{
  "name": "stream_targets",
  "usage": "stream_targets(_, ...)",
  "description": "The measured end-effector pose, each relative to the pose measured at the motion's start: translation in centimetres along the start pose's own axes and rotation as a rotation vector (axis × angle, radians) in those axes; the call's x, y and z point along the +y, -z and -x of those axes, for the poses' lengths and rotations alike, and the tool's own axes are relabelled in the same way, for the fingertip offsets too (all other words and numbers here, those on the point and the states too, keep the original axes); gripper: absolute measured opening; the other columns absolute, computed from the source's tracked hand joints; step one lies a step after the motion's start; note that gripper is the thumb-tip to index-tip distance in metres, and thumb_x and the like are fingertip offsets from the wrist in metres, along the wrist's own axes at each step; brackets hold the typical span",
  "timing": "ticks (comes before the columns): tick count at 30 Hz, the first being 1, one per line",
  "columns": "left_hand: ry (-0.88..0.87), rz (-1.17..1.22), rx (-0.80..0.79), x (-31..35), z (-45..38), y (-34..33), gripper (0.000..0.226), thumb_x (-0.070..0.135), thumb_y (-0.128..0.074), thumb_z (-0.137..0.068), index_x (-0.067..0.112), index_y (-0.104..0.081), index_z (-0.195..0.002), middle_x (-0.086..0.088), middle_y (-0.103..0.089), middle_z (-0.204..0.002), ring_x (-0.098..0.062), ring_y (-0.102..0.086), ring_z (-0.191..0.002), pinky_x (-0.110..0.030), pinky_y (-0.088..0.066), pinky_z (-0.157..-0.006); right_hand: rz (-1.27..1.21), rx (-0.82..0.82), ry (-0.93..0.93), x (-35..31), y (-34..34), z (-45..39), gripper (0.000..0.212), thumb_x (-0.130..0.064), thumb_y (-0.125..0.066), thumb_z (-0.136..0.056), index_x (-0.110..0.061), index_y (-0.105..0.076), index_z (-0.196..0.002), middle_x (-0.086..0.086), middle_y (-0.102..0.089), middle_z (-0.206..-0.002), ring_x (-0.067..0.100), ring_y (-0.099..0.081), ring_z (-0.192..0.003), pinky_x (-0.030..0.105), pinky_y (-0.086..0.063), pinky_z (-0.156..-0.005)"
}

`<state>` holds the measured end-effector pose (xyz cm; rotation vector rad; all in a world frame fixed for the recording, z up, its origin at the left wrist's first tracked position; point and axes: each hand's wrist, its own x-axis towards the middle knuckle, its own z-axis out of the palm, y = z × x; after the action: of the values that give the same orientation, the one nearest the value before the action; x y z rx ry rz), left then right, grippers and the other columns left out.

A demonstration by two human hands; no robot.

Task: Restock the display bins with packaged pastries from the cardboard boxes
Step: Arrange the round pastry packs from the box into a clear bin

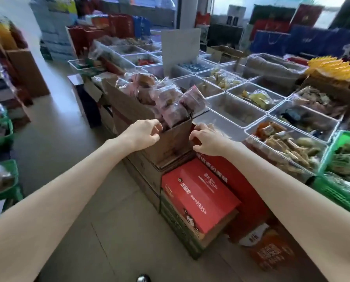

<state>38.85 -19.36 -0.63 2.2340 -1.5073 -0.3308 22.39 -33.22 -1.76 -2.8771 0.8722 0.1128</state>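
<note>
Cardboard box (170, 143) brimming with pink-wrapped pastries (174, 102)

Head view, down over near boxes (170, 139)

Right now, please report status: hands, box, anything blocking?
Left hand grips cardboard box near edge. Right hand curled at its right corner. Pastry packs piled high. Clear bin beside, unobstructed.
</note>
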Motion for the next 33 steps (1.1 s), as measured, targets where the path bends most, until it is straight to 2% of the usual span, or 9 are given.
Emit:
stream_targets(3, -0.037, -0.105, -0.065, -1.9, -7.3, 1.2, 0.040, 0.016, -0.051, -0.088, 0.015, -0.048, -0.128, -0.005, -0.059, -0.122, -0.025, -0.056, -0.110, -0.037, -0.043, -0.097, -0.022, -0.023, -0.078, 1.6, 1.4, -5.7, 0.043, -0.027, -0.055, -0.091, -0.020, -0.046, -0.133, 0.007, -0.028, -0.143, 0.030, -0.022, -0.131, 0.046, -0.034, -0.103)
stream_targets(7, -0.123, -0.252, -0.080, -2.5, -16.5, 0.7, 0.051, 0.018, -0.050, -0.088, 0.013, -0.037, -0.137, -0.008, -0.048, -0.135, -0.030, -0.049, -0.120, -0.043, -0.040, -0.099, -0.036, -0.037, -0.212, 5.6, 2.9, -12.0, 0.066, -0.033, -0.061, -0.086, -0.019, -0.031, -0.143, 0.011, -0.028, -0.144, 0.034, -0.023, -0.132, 0.047, -0.031, -0.106)
stream_targets(12, -0.252, -0.413, -0.099, -2.5, -27.4, -1.9, 0.046, 0.023, -0.051, -0.087, 0.016, -0.046, -0.132, -0.006, -0.036, -0.143, -0.029, -0.040, -0.127, -0.043, -0.036, -0.102, -0.169, -0.119, -0.352, 11.8, 2.2, -19.6, 0.086, -0.033, -0.069, -0.081, -0.018, -0.017, -0.148, 0.016, -0.030, -0.146, 0.037, -0.024, -0.135, 0.046, -0.030, -0.109)
stream_targets(15, -0.281, -0.407, -0.164, -2.6, -32.9, -2.6, 0.038, 0.023, -0.051, -0.088, 0.020, -0.053, -0.126, -0.008, -0.048, -0.133, -0.028, -0.046, -0.122, -0.038, -0.036, -0.101, -0.207, -0.135, -0.410, 15.0, 1.1, -24.1, 0.092, -0.036, -0.072, -0.078, -0.016, -0.017, -0.149, 0.016, -0.024, -0.149, 0.038, -0.021, -0.137, 0.047, -0.026, -0.112)
stream_targets(18, -0.320, -0.406, -0.148, -2.7, -37.7, -2.2, 0.031, 0.029, -0.052, -0.090, 0.019, -0.058, -0.119, -0.009, -0.054, -0.124, -0.028, -0.052, -0.116, -0.039, -0.038, -0.099, -0.274, -0.090, -0.479, 16.9, 0.7, -27.8, 0.089, -0.038, -0.073, -0.078, -0.016, -0.021, -0.147, 0.016, -0.015, -0.151, 0.041, -0.019, -0.137, 0.051, -0.026, -0.111)
stream_targets(21, -0.358, -0.354, -0.169, -3.3, -41.3, -2.1, 0.030, 0.026, -0.054, -0.086, 0.018, -0.061, -0.114, -0.009, -0.060, -0.114, -0.029, -0.058, -0.106, -0.038, -0.045, -0.091, -0.260, -0.063, -0.473, 17.0, 0.4, -30.9, 0.091, -0.040, -0.071, -0.079, -0.018, -0.017, -0.148, 0.016, -0.022, -0.148, 0.039, -0.025, -0.135, 0.050, -0.028, -0.110)
stream_targets(25, -0.470, -0.302, -0.303, -3.6, -45.0, -3.1, 0.036, 0.017, -0.062, -0.081, 0.017, -0.061, -0.117, -0.008, -0.064, -0.106, -0.027, -0.061, -0.097, -0.035, -0.048, -0.086, -0.237, -0.123, -0.438, 16.9, 0.6, -34.3, 0.092, -0.047, -0.071, -0.077, -0.022, -0.016, -0.147, 0.015, -0.033, -0.143, 0.035, -0.035, -0.132, 0.048, -0.031, -0.106)
stream_targets(29, -0.553, -0.325, -0.393, -3.5, -48.2, -4.1, 0.039, 0.021, -0.067, -0.081, 0.024, -0.061, -0.119, -0.008, -0.057, -0.109, -0.024, -0.059, -0.094, -0.031, -0.045, -0.089, -0.120, -0.271, -0.380, 16.1, -0.5, -34.8, 0.122, -0.051, -0.074, -0.071, -0.023, 0.016, -0.149, 0.014, -0.021, -0.151, 0.038, -0.024, -0.137, 0.056, -0.019, -0.110)
stream_targets(33, -0.589, -0.261, -0.469, -3.2, -50.8, -3.4, 0.035, 0.024, -0.065, -0.084, 0.024, -0.062, -0.119, -0.006, -0.056, -0.116, -0.020, -0.061, -0.097, -0.028, -0.046, -0.089, -0.021, -0.257, -0.427, 15.2, -1.8, -35.6, 0.128, -0.052, -0.075, -0.069, -0.012, 0.018, -0.147, 0.018, -0.017, -0.150, 0.042, -0.025, -0.133, 0.059, -0.016, -0.111)
